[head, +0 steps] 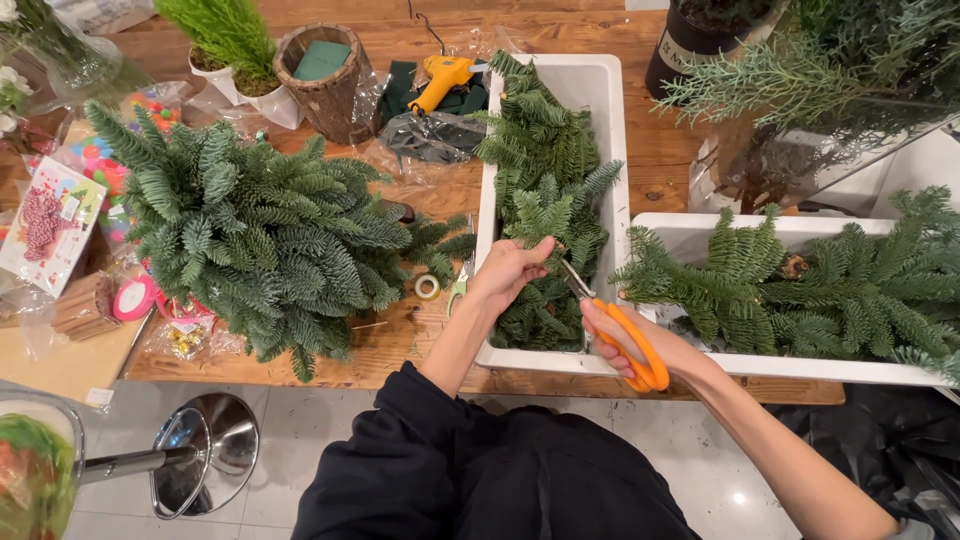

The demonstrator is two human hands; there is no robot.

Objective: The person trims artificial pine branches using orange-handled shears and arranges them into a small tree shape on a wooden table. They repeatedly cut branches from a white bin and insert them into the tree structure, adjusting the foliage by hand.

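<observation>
My left hand (512, 270) pinches a fir sprig (545, 220) that stands up out of the long white tray (612, 110), which is full of green fir cuttings. My right hand (625, 335) grips orange-handled scissors (628, 340); their blades point up-left and meet the sprig's stem just right of my left fingers. A large round arrangement of blue-green fir branches (250, 235) sits on the wooden table (660, 150) to the left of my hands.
A second white tray (690, 235) with fir branches lies on the right. A yellow glue gun (440, 78), a bark pot with green foam (325, 75), a small potted conifer (232, 45), floral tape (427, 287) and craft packets (45, 225) surround the arrangement. A metal stool (205, 455) stands lower left.
</observation>
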